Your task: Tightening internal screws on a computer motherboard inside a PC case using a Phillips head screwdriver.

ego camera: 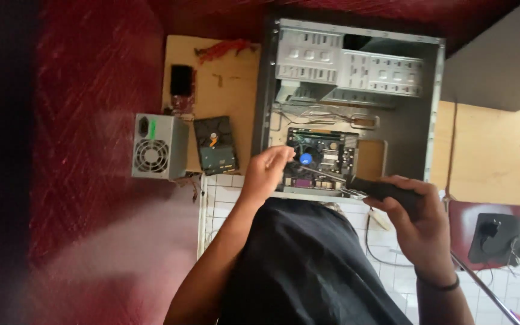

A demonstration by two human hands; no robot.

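Fingers [401,201] hold screwdriver [356,183] pointing left (roughly level).

I see the open grey metal computer case [392,120] lying on the desk [489,156], the green motherboard [323,157] inside it. Left of the case lie the dark flat hard drive [215,144] and, further left, the grey boxy power supply [159,147]. My hands hover just before the motherboard.

Black shirt, bare forearms — dark wristband [439,285]
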